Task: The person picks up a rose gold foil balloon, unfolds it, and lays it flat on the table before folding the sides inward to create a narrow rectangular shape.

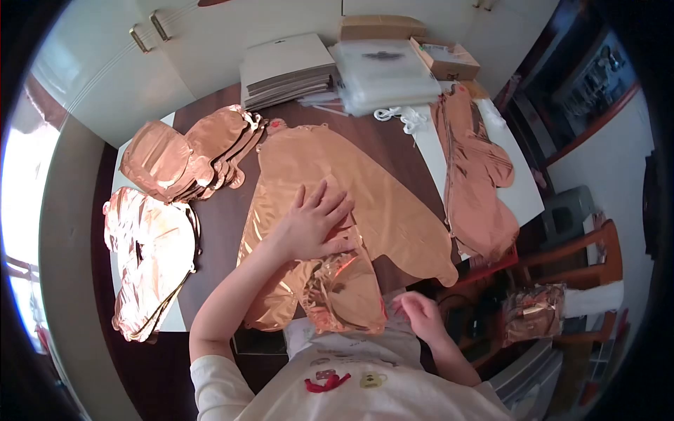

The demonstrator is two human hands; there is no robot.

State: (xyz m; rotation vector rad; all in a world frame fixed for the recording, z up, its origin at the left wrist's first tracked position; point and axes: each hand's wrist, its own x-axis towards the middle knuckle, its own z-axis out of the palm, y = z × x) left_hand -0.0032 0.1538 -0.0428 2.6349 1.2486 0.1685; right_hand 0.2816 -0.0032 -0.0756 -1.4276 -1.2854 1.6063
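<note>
A flat rose-gold foil balloon [400, 210] is laid on the dark table [221, 210], its long axis run from the far side toward the person; its near end is folded over and crinkled; the left hand [316, 223] is pressed flat on its middle, just above that fold, fingers spread and pointed away; the right hand [421, 314] is held just beside the folded end, fingers loosely bent, nothing gripped; stacked balloons [186, 158] are seen to the left, a card stack [288, 67] beyond.
</note>
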